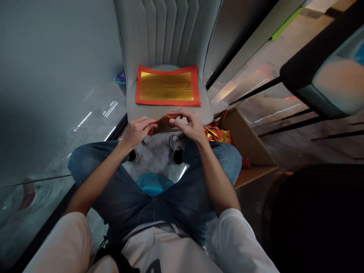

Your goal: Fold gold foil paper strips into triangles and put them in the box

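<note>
Between my two hands is a small folded sheet of red and gold paper (164,123), held just in front of the chair seat's edge. My left hand (138,131) pinches its left end between thumb and fingers. At the right end, my right hand (190,123) grips the paper with its thumb below and the fingers arched over the top. A stack of red paper sheets with gold panels (166,86) lies on the seat just beyond both hands. The underside of the folded paper is hidden.
The grey chair (162,34) faces me. A cardboard box (250,148) beside my right knee contains several folded red and gold paper pieces (217,133). A glass wall stands on the left. Another chair (327,79) is at the right, and a blue seat edge (153,184) shows between my thighs.
</note>
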A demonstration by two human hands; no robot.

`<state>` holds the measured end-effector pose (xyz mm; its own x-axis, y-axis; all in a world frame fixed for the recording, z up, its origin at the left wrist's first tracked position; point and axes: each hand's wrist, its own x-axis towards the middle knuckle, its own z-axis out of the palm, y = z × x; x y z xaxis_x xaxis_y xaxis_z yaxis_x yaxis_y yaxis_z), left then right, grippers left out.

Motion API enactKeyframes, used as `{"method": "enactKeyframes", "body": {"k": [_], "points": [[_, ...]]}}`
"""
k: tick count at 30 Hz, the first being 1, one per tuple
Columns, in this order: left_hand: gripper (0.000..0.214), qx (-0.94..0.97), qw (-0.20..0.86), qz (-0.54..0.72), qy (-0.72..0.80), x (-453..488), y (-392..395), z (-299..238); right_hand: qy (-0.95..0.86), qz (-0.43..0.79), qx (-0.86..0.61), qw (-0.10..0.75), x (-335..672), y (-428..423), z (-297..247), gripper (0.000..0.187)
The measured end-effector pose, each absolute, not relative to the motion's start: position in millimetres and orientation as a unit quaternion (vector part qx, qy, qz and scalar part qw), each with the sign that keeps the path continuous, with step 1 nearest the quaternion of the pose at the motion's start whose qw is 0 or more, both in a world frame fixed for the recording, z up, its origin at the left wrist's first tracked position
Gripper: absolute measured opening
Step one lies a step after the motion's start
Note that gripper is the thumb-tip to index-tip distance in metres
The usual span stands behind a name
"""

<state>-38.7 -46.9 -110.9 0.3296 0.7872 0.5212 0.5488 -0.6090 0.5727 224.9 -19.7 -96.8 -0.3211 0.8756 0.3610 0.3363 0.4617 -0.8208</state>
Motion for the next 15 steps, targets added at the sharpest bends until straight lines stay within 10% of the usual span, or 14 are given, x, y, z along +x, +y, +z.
{"method": "enactKeyframes", "body": {"k": [15], "points": [[0.033, 0.641, 0.456, 0.369, 0.495, -29.0, -52.1, -142.1, -0.697, 0.41, -0.458, 0.371, 211.3, -14.0, -122.1, 0.043]]}}
